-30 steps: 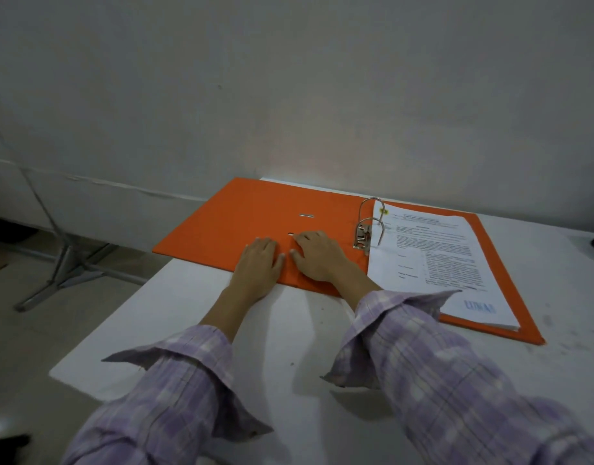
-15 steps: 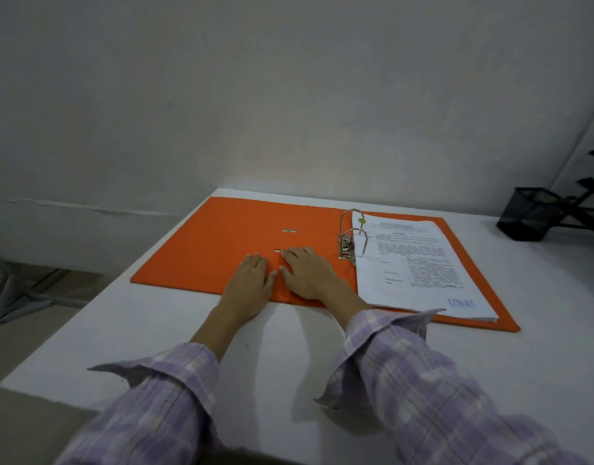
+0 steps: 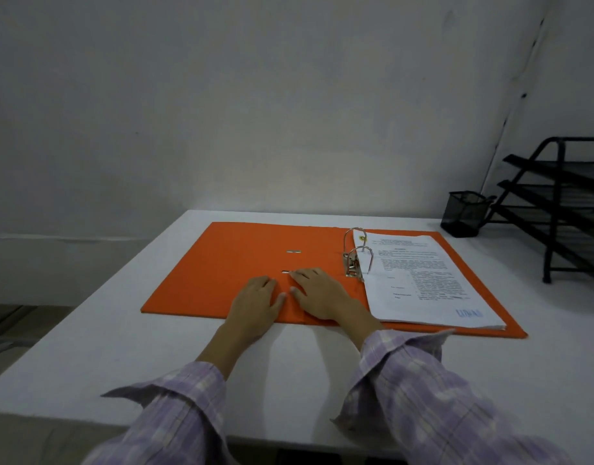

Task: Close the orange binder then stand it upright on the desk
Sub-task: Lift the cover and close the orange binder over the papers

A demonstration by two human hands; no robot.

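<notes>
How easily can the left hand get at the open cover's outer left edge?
Probably yes: the left hand lies flat on the orange binder cover, with only bare cover between it and that edge.

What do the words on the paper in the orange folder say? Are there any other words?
Blue print at the near right corner of the top sheet: too blurred to read for sure.
Black printed lines on the same sheet: too small to read.
Orange binder, pen holder, black tray rack: no words visible.

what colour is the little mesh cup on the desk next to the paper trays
Black. The mesh cup shows clearly in the head view, at the desk's far right beside the black paper trays.
</notes>
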